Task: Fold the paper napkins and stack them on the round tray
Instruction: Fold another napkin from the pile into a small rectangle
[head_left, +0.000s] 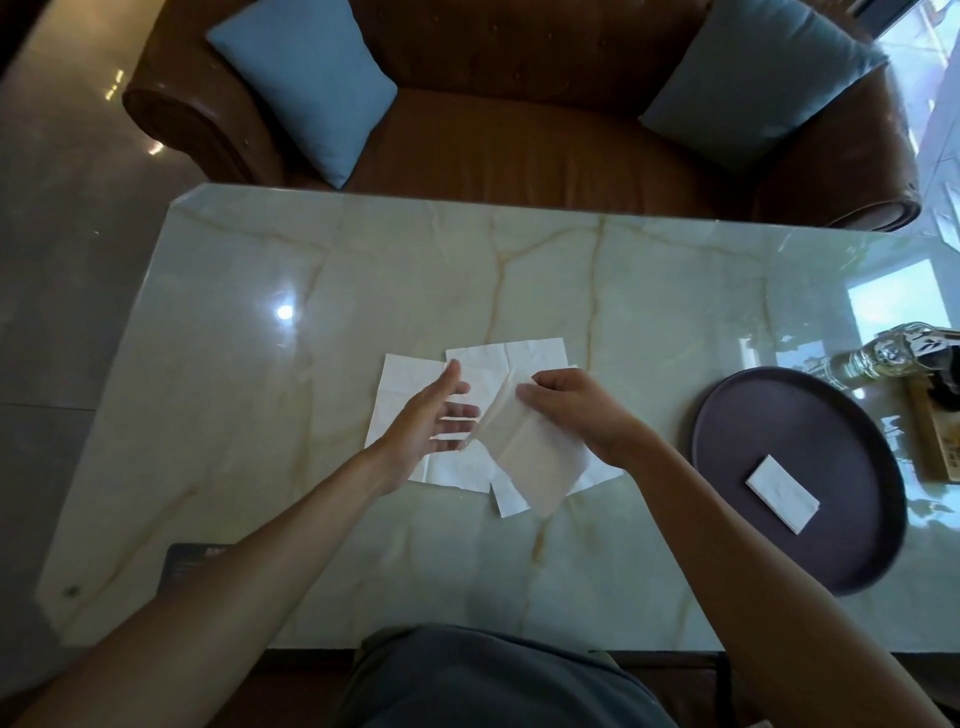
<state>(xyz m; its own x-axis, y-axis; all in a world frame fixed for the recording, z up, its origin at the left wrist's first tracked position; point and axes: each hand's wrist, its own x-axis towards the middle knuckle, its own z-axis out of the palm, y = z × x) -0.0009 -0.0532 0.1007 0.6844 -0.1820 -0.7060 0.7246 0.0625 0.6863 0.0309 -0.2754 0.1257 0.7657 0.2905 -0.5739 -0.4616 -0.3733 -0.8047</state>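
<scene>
No legible text anywhere. Faint print on the wooden box (940, 441) just right of the round tray (795, 478), too blurred and small to read.

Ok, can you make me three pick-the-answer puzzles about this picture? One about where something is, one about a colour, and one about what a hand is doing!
1. Where is the folded napkin?
A. on the sofa
B. on the round tray
C. on the floor

2. What colour are the cushions?
A. blue
B. red
C. yellow

3. What is the right hand doing?
A. resting flat on the table
B. holding a bottle
C. pinching a napkin

Answers:
1. B: the folded napkin lies on the round tray.
2. A: both cushions on the sofa are blue.
3. C: the right hand pinches the lifted napkin at its top edge, while the left hand is open beside it.
</scene>
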